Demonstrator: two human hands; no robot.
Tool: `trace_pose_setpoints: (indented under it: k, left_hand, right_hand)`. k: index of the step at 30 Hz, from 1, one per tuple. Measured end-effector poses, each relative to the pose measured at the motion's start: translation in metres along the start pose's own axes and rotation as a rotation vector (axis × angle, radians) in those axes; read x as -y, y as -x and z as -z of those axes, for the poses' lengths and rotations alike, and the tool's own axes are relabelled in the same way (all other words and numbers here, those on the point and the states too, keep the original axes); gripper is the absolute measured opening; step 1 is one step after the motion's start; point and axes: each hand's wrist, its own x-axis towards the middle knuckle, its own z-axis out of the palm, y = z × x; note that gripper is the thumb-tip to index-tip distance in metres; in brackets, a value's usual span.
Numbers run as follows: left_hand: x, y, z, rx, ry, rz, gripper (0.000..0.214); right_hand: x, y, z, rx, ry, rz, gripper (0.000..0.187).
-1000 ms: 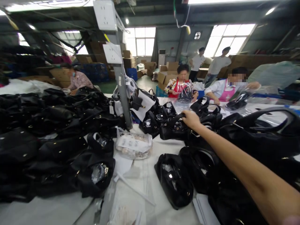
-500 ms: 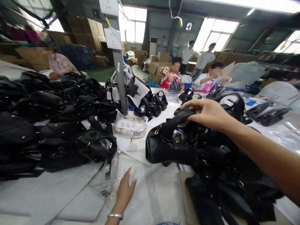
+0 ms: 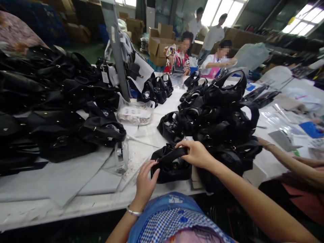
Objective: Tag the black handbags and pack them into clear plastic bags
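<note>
I see a black handbag, its strap gripped and partly hidden by the right hand; the left hand, outstretched at its left, contact unclear.

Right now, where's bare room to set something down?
White tabletop strip between the clear packet and right bag pile; also the bare near part of the grey sheets, below the left bag pile. Crowded: both piles, and right of the held black bag.
</note>
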Motion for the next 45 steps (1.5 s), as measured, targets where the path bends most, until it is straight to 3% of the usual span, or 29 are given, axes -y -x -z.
trace_pose_setpoints:
  k: [3,7,10,13,17,21,23,26,28,30,33,35,38,40,43,45]
  left_hand:
    - [-0.004,0.004,-0.01,0.18,-0.037,-0.148,0.023]
    - [-0.002,0.001,-0.035,0.5,-0.251,-0.266,0.044]
    - [0.013,0.003,-0.052,0.613,-0.429,-0.283,0.053]
    - [0.032,0.012,-0.06,0.701,-0.469,-0.28,0.061]
    - [0.046,0.022,-0.056,0.762,-0.406,-0.277,0.066]
    - [0.037,0.021,-0.03,0.833,-0.186,-0.411,0.052]
    - [0.028,0.017,-0.01,0.782,-0.047,-0.454,0.043]
    - [0.019,0.006,0.012,0.397,0.03,-0.287,0.03]
    - [0.016,-0.004,0.015,0.173,0.012,-0.122,0.026]
    - [0.018,-0.012,0.007,0.161,-0.006,-0.038,0.031]
    - [0.029,-0.015,-0.015,0.317,-0.004,-0.029,0.029]
    - [0.04,-0.012,-0.028,0.348,0.038,0.019,0.019]
    - [0.06,-0.002,-0.038,0.332,0.161,0.21,0.016]
    - [0.071,0.004,-0.038,0.34,0.221,0.33,0.018]
    - [0.078,0.01,-0.038,0.357,0.2,0.337,0.022]
    - [0.075,0.01,-0.04,0.353,0.168,0.295,0.021]
  right_hand:
    - [-0.003,0.008,-0.02,-0.059,-0.015,-0.016,0.039]
    - [-0.005,0.009,-0.038,-0.132,-0.032,-0.045,0.037]
    - [-0.009,0.011,-0.049,-0.171,-0.053,-0.069,0.036]
    - [-0.02,0.016,-0.063,-0.175,-0.093,-0.112,0.035]
    - [-0.033,0.027,-0.079,-0.169,-0.115,-0.199,0.035]
    - [-0.033,0.039,-0.071,-0.17,-0.038,-0.076,0.042]
    - [-0.03,0.042,-0.058,-0.142,0.017,0.038,0.043]
    - [-0.023,0.045,-0.035,-0.051,0.13,0.247,0.042]
    - [-0.018,0.043,-0.025,-0.012,0.209,0.372,0.039]
    - [-0.013,0.039,-0.021,-0.019,0.238,0.433,0.039]
    - [-0.011,0.031,-0.027,-0.044,0.18,0.452,0.039]
    - [-0.016,0.029,-0.037,-0.017,0.141,0.439,0.041]
    - [-0.032,0.036,-0.056,0.01,0.088,0.328,0.051]
    - [-0.046,0.049,-0.073,-0.086,-0.008,0.164,0.053]
    - [-0.066,0.074,-0.101,-0.35,-0.235,-0.167,0.041]
    - [-0.076,0.089,-0.117,-0.355,-0.341,-0.324,0.032]
